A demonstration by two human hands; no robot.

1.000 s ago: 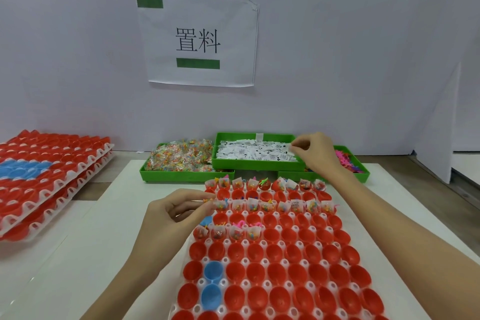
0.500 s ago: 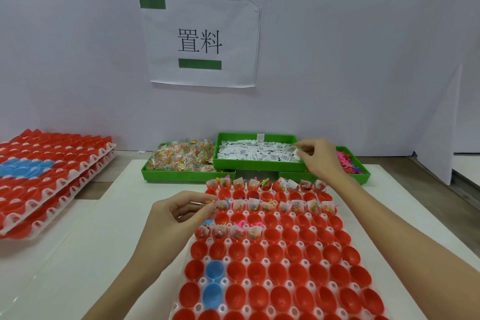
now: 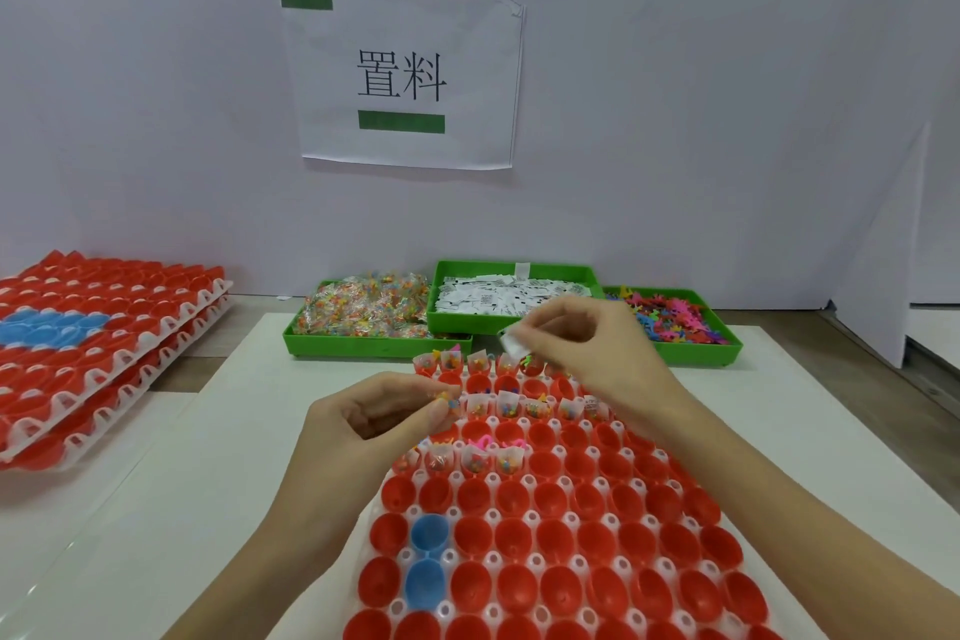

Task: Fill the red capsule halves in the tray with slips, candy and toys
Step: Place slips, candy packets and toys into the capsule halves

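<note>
The near rows of the white tray (image 3: 524,517) hold empty red capsule halves (image 3: 566,543), with two blue halves (image 3: 427,556) seated at the left; these rows are judged to remain for filling. Further back, alternate rows carry slips, candy and toys already loaded, so work is judged to proceed from far to near.

The left hand (image 3: 374,424) is held over the tray's left edge, fingers curled, with a small candy packet (image 3: 445,400) pinched at the fingertips, presumably staged for the next cup. The right hand (image 3: 582,348) is raised over the far rows, wrist bent down, and a white paper slip (image 3: 511,342) is pinched between thumb and forefinger.

Beyond, three green bins are set within reach: candy (image 3: 363,309), slips (image 3: 511,296), plastic toys (image 3: 670,317). Stacked trays (image 3: 93,353) lie at far left.
</note>
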